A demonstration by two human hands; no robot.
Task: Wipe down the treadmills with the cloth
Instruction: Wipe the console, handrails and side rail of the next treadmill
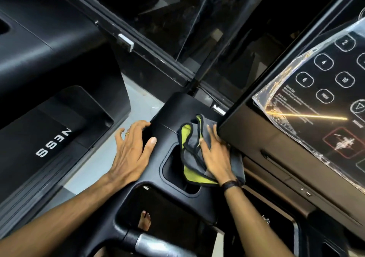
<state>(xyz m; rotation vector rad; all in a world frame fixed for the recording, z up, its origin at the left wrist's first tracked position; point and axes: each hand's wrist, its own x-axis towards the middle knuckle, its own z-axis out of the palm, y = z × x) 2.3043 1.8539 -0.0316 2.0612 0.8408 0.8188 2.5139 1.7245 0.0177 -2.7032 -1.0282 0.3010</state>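
A grey and yellow-green cloth (pixel 192 148) lies crumpled on the black left side tray of a treadmill console (pixel 158 179), over the edge of a cup-holder recess. My right hand (pixel 216 158) presses flat on the cloth with straight fingers, close under the corner of the display panel (pixel 296 130). My left hand (pixel 132 150) rests spread on the tray's left edge, thumb on top, fingers over the side, holding nothing.
The display panel carries numbered buttons under loose plastic film (pixel 308 75). A second black treadmill (pixel 51 130) stands at the left across a strip of pale floor. A handlebar with a metal grip (pixel 152 241) crosses the bottom. A bare foot (pixel 145 220) shows through a gap.
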